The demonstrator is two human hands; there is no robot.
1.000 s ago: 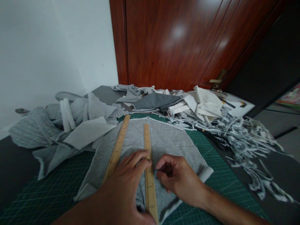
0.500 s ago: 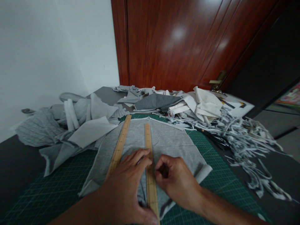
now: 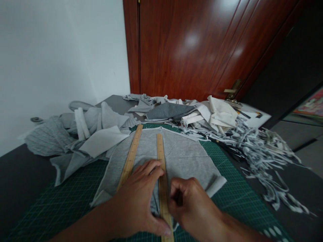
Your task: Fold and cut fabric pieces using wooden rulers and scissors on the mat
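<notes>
A grey piece of fabric (image 3: 184, 151) lies on a green cutting mat (image 3: 227, 198). Two wooden rulers rest on it: one ruler (image 3: 132, 151) slants at the left, the other ruler (image 3: 161, 158) runs down the middle. Spread over the fabric, my left hand (image 3: 138, 195) presses the middle ruler with fingertips and thumb; its fingers are apart. Close along that ruler's right edge is my right hand (image 3: 194, 205), its thumb and forefinger pinched together. Whatever may be in that pinch is hidden.
Crumpled grey fabric scraps (image 3: 101, 134) are heaped at the left. Grey and cream cloth pieces (image 3: 222, 116) pile up at the back. Thin fabric strips (image 3: 262, 161) tangle at the right, beside dark-handled scissors (image 3: 232, 149). A white wall and a wooden door (image 3: 181, 60) stand behind.
My right hand has slid toward me along the middle ruler's edge, still pinched. My left hand stays in place on the ruler. The view has shifted slightly.
</notes>
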